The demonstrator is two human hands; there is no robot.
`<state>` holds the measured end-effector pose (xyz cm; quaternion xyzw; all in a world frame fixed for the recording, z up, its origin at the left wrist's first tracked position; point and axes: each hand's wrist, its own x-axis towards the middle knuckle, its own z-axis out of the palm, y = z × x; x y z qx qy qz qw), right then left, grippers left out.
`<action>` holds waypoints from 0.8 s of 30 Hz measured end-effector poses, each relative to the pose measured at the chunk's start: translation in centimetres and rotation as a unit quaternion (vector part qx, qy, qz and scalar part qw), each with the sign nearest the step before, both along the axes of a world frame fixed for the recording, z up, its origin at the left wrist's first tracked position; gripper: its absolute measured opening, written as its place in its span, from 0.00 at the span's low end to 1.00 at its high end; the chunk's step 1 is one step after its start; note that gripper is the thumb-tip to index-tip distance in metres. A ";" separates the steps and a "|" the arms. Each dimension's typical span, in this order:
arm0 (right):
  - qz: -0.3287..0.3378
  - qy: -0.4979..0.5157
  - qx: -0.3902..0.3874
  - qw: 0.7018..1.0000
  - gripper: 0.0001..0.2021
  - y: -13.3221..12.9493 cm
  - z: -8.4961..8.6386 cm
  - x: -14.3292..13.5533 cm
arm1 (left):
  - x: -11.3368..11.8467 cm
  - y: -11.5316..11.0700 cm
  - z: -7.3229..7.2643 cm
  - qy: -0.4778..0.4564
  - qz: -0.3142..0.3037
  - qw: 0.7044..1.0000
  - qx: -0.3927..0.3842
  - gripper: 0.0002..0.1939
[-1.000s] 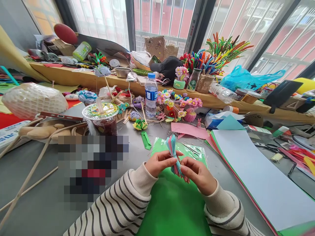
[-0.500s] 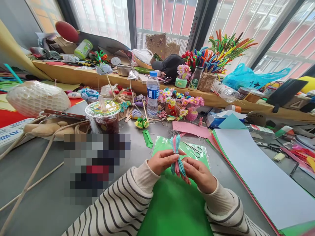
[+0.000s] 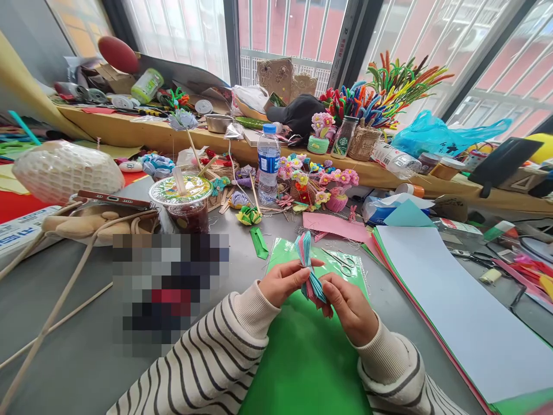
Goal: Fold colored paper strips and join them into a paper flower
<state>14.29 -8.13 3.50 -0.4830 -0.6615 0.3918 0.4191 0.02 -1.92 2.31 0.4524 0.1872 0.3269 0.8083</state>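
A pleated paper bundle (image 3: 306, 256) in blue and pink, narrow at its middle and flared at both ends, is held over the green plastic sheet (image 3: 306, 351). My left hand (image 3: 285, 282) pinches it at the waist between thumb and fingers. On the lower right flare, my right hand (image 3: 348, 302) grips the folds with thumb and forefinger. Just behind the hands, small scissors (image 3: 345, 265) lie on the sheet. Beyond the sheet's left corner rests a folded green paper strip (image 3: 259, 243).
A stack of coloured paper (image 3: 458, 300) lies to the right. At the left stand a lidded drink cup (image 3: 185, 202) and a bag with cords (image 3: 99, 225). A water bottle (image 3: 268, 164) and flower crafts (image 3: 319, 178) line the back, with pink paper (image 3: 337, 226) in front.
The paper bundle has turned, its blue folds now facing me more and its pleats closer together. My right fingers have shifted slightly on its lower end.
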 end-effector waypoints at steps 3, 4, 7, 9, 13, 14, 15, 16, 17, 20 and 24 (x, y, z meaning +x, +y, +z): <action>-0.025 -0.058 0.043 0.997 0.14 0.0 0.1 0.1 | 0.0 0.0 0.0 0.020 0.002 0.999 0.035 0.21; -0.049 -0.092 0.074 0.992 0.13 0.0 0.1 0.1 | 0.0 0.0 0.1 0.039 0.015 0.998 0.055 0.20; -0.127 -0.196 0.169 0.957 0.11 0.1 -0.5 0.1 | 0.3 0.0 0.5 0.113 0.093 0.982 0.117 0.16; -0.162 -0.248 0.220 0.930 0.11 0.1 -0.9 0.0 | 0.5 -0.1 0.6 0.118 0.142 0.977 0.106 0.16; -0.174 -0.330 0.293 0.880 0.11 0.1 -0.9 0.0 | 0.8 -0.1 0.4 0.100 0.169 0.980 0.030 0.18; -0.174 -0.345 0.304 0.871 0.11 0.1 -0.8 0.0 | 0.8 -0.1 0.3 0.097 0.163 0.982 0.019 0.18; -0.175 -0.357 0.313 0.863 0.11 0.1 -0.7 -0.1 | 0.8 -0.1 0.3 0.094 0.157 0.983 0.014 0.18; -0.176 -0.367 0.320 0.855 0.12 0.1 -0.6 -0.1 | 0.8 -0.1 0.3 0.091 0.152 0.984 0.011 0.18; -0.177 -0.377 0.326 0.849 0.12 0.1 -0.6 -0.1 | 0.8 -0.1 0.3 0.090 0.149 0.985 0.010 0.18; -0.174 -0.408 0.344 0.828 0.13 0.2 -0.6 -0.2 | 0.9 -0.1 0.3 0.094 0.145 0.985 0.012 0.18; -0.164 -0.433 0.347 0.815 0.12 0.1 -0.6 -0.3 | 0.9 0.0 0.0 0.108 0.139 0.984 0.037 0.16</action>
